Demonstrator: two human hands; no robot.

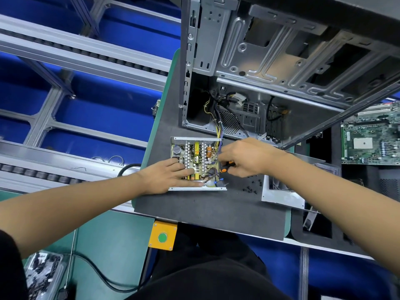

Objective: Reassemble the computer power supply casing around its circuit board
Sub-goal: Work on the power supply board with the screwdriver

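The open power supply case (195,139), a silver metal tray, lies on the dark mat with its circuit board (198,155) inside, showing heat sinks, a yellow transformer and a copper coil. My left hand (167,177) rests flat on the board's near left part, fingers straight. My right hand (242,158) grips an orange and black screwdriver (225,167) at the case's right edge, its shaft angled down toward the board's near right corner. The loose silver cover (281,197) lies to the right under my right forearm.
A stripped computer tower (270,61) stands behind the power supply, its wire bundle running into it. Several small black screws (251,188) lie on the mat (205,208) between case and cover. A green motherboard (370,141) sits far right. A yellow button box (162,237) hangs at the table's front edge.
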